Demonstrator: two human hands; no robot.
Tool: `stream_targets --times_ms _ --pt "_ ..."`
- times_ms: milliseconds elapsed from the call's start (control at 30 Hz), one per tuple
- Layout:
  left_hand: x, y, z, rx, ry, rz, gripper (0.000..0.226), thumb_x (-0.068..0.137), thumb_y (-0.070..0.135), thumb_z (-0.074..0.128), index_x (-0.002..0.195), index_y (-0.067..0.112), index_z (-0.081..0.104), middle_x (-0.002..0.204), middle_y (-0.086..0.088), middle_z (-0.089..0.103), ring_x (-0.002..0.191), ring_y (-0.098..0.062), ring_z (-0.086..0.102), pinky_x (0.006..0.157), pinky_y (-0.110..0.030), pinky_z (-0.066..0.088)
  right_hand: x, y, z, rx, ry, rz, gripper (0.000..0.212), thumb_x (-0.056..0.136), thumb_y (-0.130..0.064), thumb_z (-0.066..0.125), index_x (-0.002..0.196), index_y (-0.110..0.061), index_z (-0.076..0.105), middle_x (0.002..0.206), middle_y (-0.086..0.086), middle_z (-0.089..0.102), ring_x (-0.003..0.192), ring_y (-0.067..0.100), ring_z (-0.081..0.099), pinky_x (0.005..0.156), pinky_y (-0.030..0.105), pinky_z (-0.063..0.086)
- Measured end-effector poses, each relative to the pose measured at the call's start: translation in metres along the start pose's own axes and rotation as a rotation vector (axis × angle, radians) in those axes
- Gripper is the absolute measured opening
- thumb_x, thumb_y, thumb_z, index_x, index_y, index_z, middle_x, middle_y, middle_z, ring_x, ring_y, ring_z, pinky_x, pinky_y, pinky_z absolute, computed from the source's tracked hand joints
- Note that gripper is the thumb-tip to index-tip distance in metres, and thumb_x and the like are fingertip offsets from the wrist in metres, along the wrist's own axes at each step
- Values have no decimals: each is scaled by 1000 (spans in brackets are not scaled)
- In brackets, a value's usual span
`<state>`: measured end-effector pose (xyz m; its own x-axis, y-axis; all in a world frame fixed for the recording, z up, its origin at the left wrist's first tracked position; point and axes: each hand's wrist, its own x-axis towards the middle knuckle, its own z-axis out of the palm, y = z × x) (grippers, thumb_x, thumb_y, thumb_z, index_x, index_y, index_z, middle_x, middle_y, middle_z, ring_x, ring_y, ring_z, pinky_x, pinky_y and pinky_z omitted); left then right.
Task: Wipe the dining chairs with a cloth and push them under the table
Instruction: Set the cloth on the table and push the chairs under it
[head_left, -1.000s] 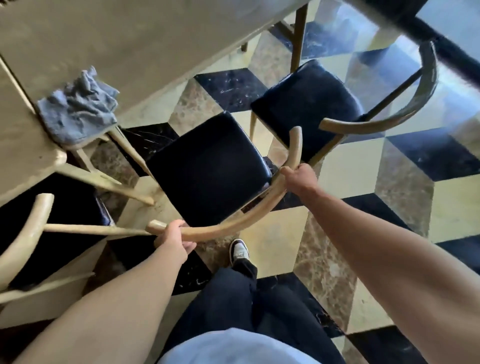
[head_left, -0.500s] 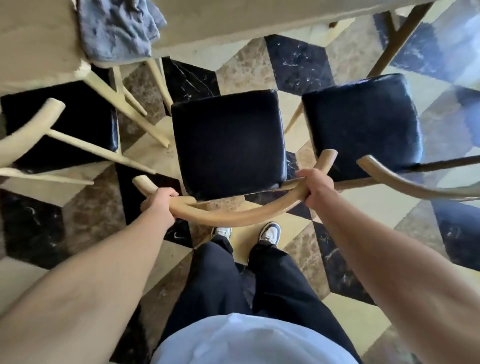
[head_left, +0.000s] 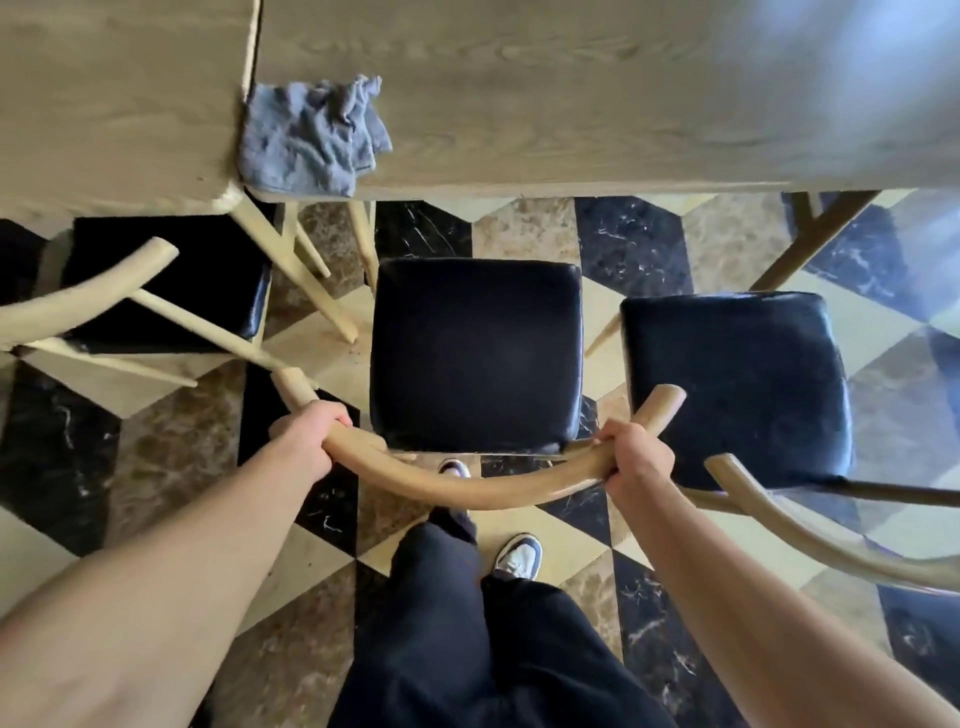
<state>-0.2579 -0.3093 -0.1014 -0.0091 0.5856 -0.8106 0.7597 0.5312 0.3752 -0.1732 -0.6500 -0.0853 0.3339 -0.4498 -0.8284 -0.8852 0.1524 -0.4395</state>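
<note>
We've got both hands wrapped around the curved wooden backrest (head_left: 467, 491) of the middle chair (head_left: 475, 353). Left hand (head_left: 306, 439) grips it near the left end, fingers curled over the top of the rail, and right hand (head_left: 636, 462) grips near the right end the same way. One hand at each end looks like the sensible hold here, since it lets us steer the chair straight instead of having it twist on the way in.

The chair's black padded seat points at the table (head_left: 571, 104), front edge just short of the tabletop edge, so it isn't under yet. By our read the wiping on this one is done and we're on the push-in part, maybe with a bit of lining up to do, because the table legs (head_left: 311, 280) sit just to the left of the seat and could catch the chair's frame.

The blue-grey cloth (head_left: 309, 137) is lying crumpled on the table right at the near edge, where the two tabletops meet. Parked there probably because both hands are needed for the chair, and it's close by for the next one.

On the right there's another chair (head_left: 732, 384) standing just beside ours, also out from the table. The left chair (head_left: 166, 280) is partly tucked under the other tabletop. Checkered marble floor (head_left: 171, 457) underneath, so the legs should slide fairly easily.
</note>
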Motion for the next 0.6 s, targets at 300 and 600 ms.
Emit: stream_targets --times_ms 300,600 --pt "-3 77 43 -7 -47 36 61 56 7 74 114 4 54 106 -15 56 86 -31 58 66 -37 53 9 -63 34 73 7 1 41 65 -2 69 105 -3 65 91 12 67 80 27 67 79 44 58" --pt "23 162 80 -33 -78 8 60 59 7 75 115 6 55 102 -12 55 86 -30 56 66 -37 53 34 -139 99 102 -38 -35 23 69 4 68 89 -7 65 91 11 67 75 22 65 66 33 57"
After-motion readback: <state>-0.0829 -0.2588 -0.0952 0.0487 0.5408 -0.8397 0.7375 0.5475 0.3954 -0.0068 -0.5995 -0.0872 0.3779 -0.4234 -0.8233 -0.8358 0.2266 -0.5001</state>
